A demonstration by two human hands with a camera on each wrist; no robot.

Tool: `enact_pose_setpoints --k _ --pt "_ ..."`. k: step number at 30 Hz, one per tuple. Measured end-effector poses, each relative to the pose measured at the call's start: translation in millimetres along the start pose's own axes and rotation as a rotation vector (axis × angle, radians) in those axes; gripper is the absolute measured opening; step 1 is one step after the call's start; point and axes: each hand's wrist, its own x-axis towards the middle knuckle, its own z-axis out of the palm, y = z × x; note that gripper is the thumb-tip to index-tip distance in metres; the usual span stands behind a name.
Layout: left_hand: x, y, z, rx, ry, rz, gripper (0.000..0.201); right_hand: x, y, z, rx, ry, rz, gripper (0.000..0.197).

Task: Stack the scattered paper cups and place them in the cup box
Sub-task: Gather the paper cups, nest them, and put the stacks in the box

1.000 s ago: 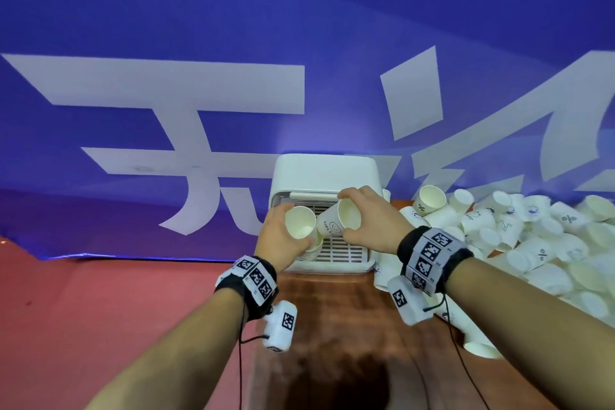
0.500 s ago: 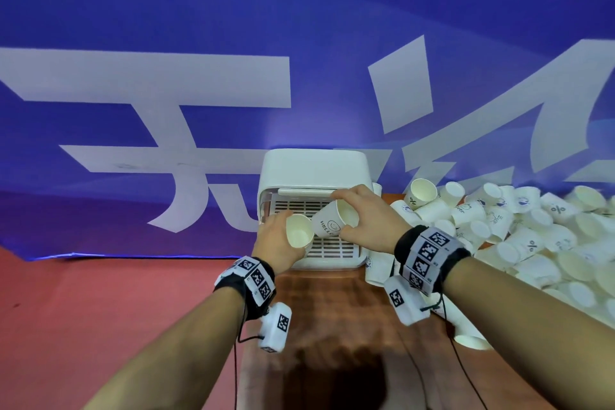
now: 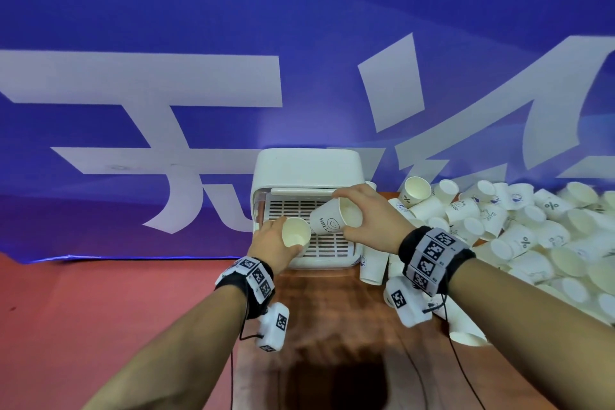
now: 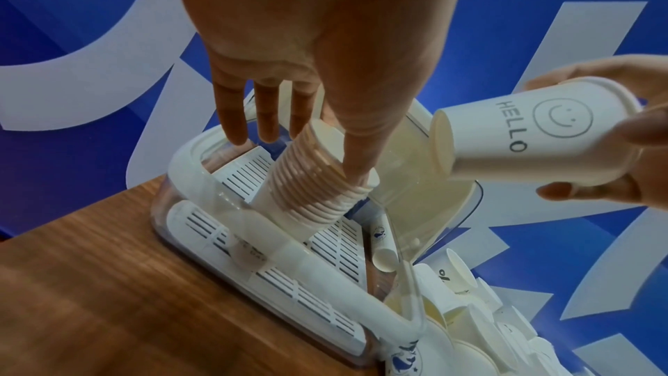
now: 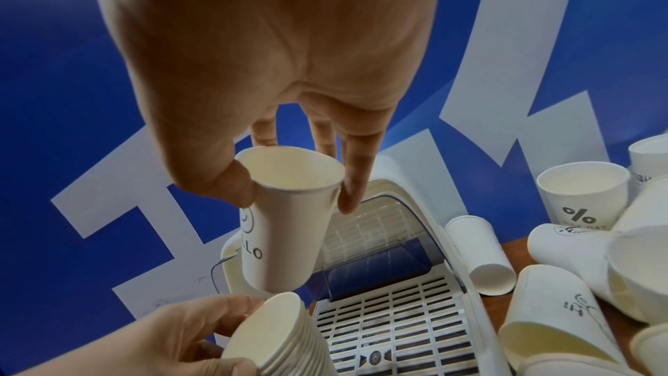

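Right over the cup box (image 3: 306, 170), both hands are busy. The left hand (image 3: 271, 245) grips a stack of nested cups (image 4: 311, 182) near its top, fingers on one side and thumb on the other; the stack leans, its lower end down inside the box on the slotted white tray (image 3: 327, 248), its open mouth facing up toward the head camera. The right hand (image 3: 372, 223) pinches a single HELLO cup (image 3: 332, 218) by the rim, thumb on the near side and fingers on the far side. That cup is tilted, its base pointing down and left toward the mouth of the stack, close to it but not inside; from the right wrist view a small gap shows between base and stack.

Both forearms reach forward from the bottom of the head view, each wrist wrapped in a black band carrying square black-and-white markers, with a white camera block hanging beneath.

The box is white with clear walls, its lid raised at the back. It sits at the far edge of a brown wood-grain table (image 3: 319, 326). Just right of it a heap of loose paper cups (image 3: 519, 236) covers the table, lying at every angle, some printed with a percent sign. Behind stands a blue banner (image 3: 233, 10) with large white strokes; left of the table is a red floor (image 3: 100, 309).
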Motion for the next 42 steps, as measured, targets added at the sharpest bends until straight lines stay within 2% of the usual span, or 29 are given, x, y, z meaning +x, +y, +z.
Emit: enact_pose_setpoints --k 7,12,13,17,22,27,32,42 --pt "0.2 2.3 -1.8 0.001 0.010 -0.040 0.076 -1.6 7.5 -1.8 -0.023 0.003 0.000 0.067" --pt "5.8 -7.9 8.0 -0.111 -0.003 -0.061 0.088 4.6 -1.9 2.2 -0.073 0.002 -0.022 0.068" --pt "0.8 -6.6 4.3 -0.144 0.008 -0.061 0.086 7.5 -6.0 3.9 -0.080 -0.003 -0.034 0.068" --pt "-17.9 -7.8 -12.9 -0.206 0.046 -0.088 0.056 22.5 -22.0 16.0 -0.122 -0.049 -0.088 0.071" --pt "-37.0 -29.1 -31.0 -0.214 0.097 -0.127 0.043 39.8 -36.6 37.4 -0.231 -0.127 -0.185 0.074" --pt "-50.7 -44.7 -40.1 -0.236 0.165 -0.147 0.031 51.3 -42.6 56.4 -0.430 -0.205 -0.285 0.067" --pt "-57.7 -50.4 -43.0 -0.258 0.201 -0.157 0.030 61.5 -40.7 73.5 -0.492 -0.232 -0.306 0.064" --pt "-59.1 -56.9 -37.9 -0.280 0.215 -0.155 0.027 68.7 -26.7 92.0 -0.559 -0.250 -0.247 0.067"
